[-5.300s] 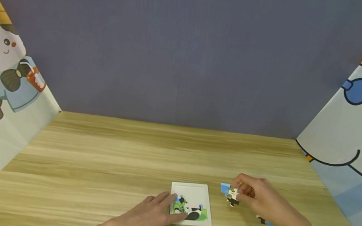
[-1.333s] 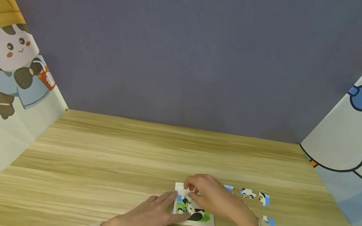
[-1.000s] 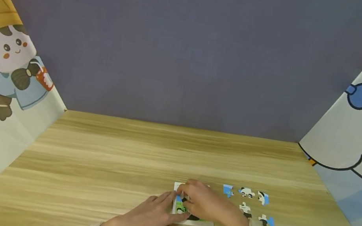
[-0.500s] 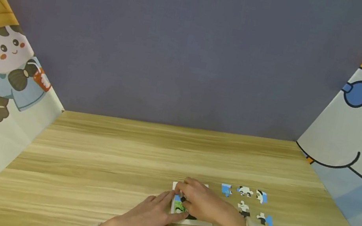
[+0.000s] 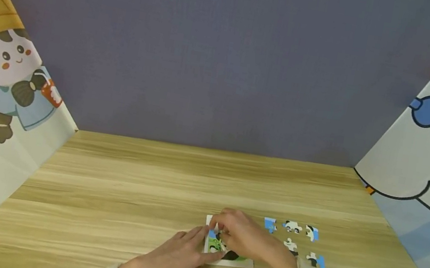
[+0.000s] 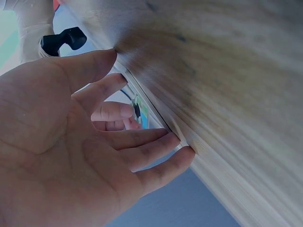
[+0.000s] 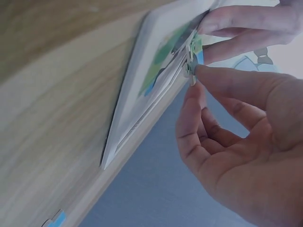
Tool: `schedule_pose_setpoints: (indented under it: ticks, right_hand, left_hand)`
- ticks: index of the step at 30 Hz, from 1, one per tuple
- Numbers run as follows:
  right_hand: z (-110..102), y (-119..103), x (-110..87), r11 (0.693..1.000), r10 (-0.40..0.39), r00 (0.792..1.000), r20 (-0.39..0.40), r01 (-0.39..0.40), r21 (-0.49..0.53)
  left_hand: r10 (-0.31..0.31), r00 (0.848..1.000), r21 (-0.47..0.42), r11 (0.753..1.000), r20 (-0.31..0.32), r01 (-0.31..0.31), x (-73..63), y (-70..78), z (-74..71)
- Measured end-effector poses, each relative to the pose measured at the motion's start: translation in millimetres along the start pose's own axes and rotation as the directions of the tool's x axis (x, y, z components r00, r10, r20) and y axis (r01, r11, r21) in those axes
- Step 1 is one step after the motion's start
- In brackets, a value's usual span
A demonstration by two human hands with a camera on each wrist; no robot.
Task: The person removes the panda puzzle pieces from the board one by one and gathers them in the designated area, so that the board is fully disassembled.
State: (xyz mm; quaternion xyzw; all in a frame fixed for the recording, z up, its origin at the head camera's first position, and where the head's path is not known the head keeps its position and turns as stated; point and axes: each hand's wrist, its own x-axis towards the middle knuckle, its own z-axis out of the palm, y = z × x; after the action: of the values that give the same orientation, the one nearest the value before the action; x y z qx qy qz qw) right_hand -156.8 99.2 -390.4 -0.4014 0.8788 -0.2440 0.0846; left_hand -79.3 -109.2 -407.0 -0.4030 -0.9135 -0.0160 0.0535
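A square white puzzle tray (image 5: pixel 233 264) lies on the wooden table, its lower part filled with joined panda pieces in green, black and white. My left hand (image 5: pixel 172 259) rests along its left and front edges, fingers extended, the fingertips touching the rim and the picture. Over the tray, my right hand (image 5: pixel 242 234) pinches a puzzle piece (image 7: pixel 191 64) between thumb and index finger. In the right wrist view that piece stands tilted at the edge of the joined picture. From the head camera my right hand covers most of it and the tray's upper right part.
Right of the tray lie several loose pieces: a blue one (image 5: pixel 270 225), a panda face (image 5: pixel 292 227), a blue-edged one (image 5: pixel 311 233), a white and black one (image 5: pixel 291 246) and another (image 5: pixel 316 260). A dark wall (image 5: pixel 227 60) closes the back, with cartoon panels at both sides.
My right hand has come from the loose pieces on the right to above the tray. In the last half second its fingers rise slightly with the piece. My left hand stays on the tray.
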Motion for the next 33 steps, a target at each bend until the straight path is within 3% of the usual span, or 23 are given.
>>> schedule_pose_setpoints:
  ticks: [5, 12, 18, 24, 30, 33]
  right_hand:
    - [-1, 1, 0.5, 1.000, -0.003, 1.000, 0.008, 0.003, 0.024]
    - [-4, 2, 0.8, 0.996, -0.065, 0.998, 0.019, 0.064, 0.061]
    - [-9, 4, 0.9, 0.991, -0.065, 0.996, 0.058, 0.057, 0.124]
    - [-7, 0, 0.4, 0.995, -0.093, 0.995, 0.021, 0.092, 0.038]
    - [-5, -8, -1.9, 0.996, -0.078, 0.997, -0.018, 0.078, -0.032]
    - [-9, -8, -1.9, 0.997, -0.069, 0.997, -0.045, 0.068, -0.026]
  left_hand:
    - [0.009, 1.000, 0.017, 1.000, -0.013, -0.009, 0.0, 0.1, 0.8]
    - [-0.002, 1.000, 0.016, 1.000, 0.022, 0.002, -1.2, 0.0, -0.8]
    - [0.012, 1.000, 0.027, 1.000, 0.026, -0.013, -0.8, -0.8, -0.2]
    - [0.032, 0.999, 0.029, 0.999, 0.011, -0.033, -0.9, -1.0, -0.3]
    - [-0.006, 0.994, -0.048, 0.999, 0.107, 0.011, -2.5, -1.4, -3.5]
    - [-0.021, 0.993, -0.047, 0.999, 0.120, 0.027, -3.6, -1.2, -4.5]
